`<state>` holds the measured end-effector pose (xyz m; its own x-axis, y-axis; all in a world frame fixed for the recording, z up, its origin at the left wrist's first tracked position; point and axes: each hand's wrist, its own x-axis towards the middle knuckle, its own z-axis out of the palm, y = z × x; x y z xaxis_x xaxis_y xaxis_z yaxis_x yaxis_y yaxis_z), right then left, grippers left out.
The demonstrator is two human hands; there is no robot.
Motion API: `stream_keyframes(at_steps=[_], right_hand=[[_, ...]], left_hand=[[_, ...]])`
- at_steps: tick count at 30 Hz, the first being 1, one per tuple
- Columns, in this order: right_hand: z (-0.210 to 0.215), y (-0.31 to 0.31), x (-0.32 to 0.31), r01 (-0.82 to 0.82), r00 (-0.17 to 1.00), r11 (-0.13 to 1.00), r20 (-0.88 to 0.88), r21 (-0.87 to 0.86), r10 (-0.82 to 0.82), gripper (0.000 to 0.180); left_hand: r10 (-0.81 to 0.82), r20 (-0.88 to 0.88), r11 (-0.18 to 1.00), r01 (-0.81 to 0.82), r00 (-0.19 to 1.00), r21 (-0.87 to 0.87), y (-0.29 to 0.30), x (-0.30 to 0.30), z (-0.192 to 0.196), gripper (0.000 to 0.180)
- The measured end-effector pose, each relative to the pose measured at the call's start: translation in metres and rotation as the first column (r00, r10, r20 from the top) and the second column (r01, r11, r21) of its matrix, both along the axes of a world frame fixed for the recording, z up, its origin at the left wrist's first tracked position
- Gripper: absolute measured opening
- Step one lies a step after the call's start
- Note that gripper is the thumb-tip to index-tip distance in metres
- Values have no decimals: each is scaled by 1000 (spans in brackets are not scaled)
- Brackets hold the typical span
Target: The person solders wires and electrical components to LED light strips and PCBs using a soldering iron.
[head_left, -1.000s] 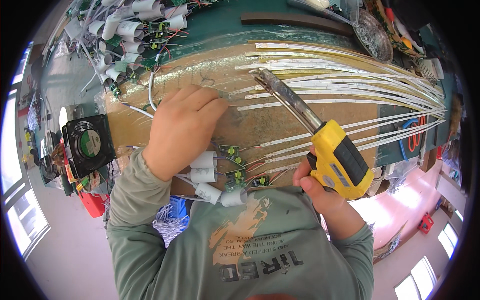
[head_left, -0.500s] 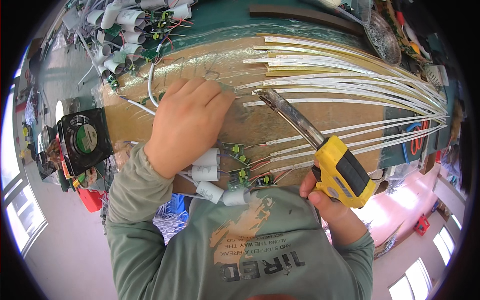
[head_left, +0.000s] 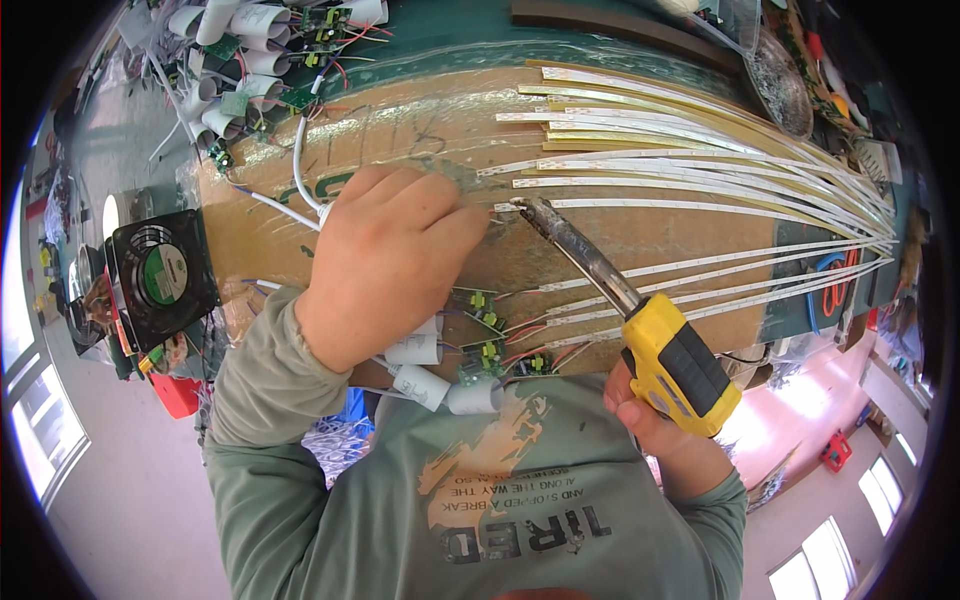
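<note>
My right hand [head_left: 645,415] grips a yellow and black soldering gun [head_left: 680,365] by its handle. Its dark metal barrel slants up and left, and its tip is at the left end of a white LED strip [head_left: 620,204]. Just left of that end, my left hand [head_left: 395,260] is closed, knuckles up, with its fingertips hidden. White cables [head_left: 285,210] run under that hand from the left; what it pinches does not show. Below it lie small green circuit boards [head_left: 487,355] with white cylindrical housings [head_left: 420,385], wired to other LED strips [head_left: 640,315].
More LED strips [head_left: 610,130] fan out across the brown board [head_left: 400,120], bunched at the right. A pile of white housings and circuit boards [head_left: 255,60] fills the far left. A black fan [head_left: 162,275] stands at the left edge; a metal dish [head_left: 785,90] sits far right.
The soldering gun's tip has moved nearer to me, from an upper strip to the end of a lower one. My left hand has shifted slightly right and nearer.
</note>
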<state>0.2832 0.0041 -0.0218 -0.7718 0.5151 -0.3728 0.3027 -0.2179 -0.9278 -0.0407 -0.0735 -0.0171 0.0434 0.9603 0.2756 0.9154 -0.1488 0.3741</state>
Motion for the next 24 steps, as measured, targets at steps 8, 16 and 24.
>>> stream_keyframes(at_steps=[8,16,24], right_hand=[[1,3,-3,-143,985,958,127,250,114,21],[-1,-2,-3,-40,996,970,85,238,20,18],[-5,-3,3,-46,989,994,143,100,32,15]], left_hand=[[-4,-10,1000,4,1000,6,0,1,-2,25],[-18,-31,1000,18,999,-8,-1,0,-4,29],[-28,-31,1000,28,999,-11,-1,-1,-6,28]])
